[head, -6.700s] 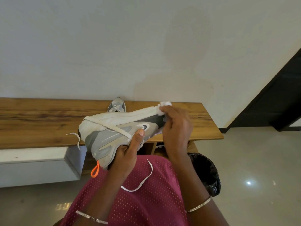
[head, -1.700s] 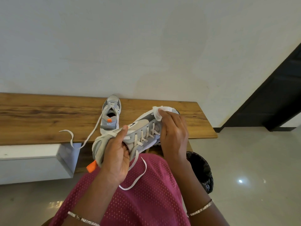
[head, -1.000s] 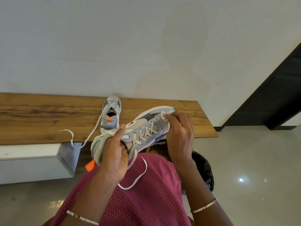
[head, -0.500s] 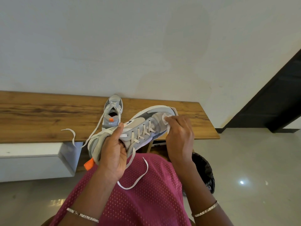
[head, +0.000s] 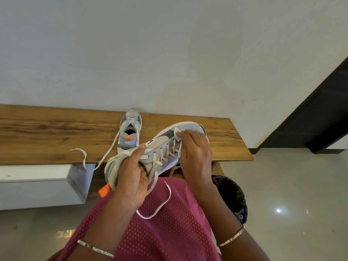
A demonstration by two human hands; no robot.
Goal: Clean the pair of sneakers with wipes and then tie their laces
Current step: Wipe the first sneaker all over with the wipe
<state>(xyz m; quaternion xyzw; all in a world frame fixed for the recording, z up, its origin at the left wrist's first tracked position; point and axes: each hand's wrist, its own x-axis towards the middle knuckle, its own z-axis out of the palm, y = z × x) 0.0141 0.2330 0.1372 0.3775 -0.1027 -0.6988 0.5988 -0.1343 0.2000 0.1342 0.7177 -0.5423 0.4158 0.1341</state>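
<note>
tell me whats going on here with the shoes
A person is wiping a grey sneaker held over their lap. The left hand grips its heel end, the right hand holds a white wipe against the toe. Its laces hang untied. The other sneaker sits on the wooden bench, untied too.

The sneaker (head: 160, 141) is matt grey cloth, the bench (head: 56, 132) at nine o'clock grained matt wood, the floor (head: 291, 185) at four o'clock glossy tile, the shirt (head: 169, 234) at six o'clock perforated cloth.

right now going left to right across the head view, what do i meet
loose lace end → sneaker on the bench → wipe → black bin
</note>
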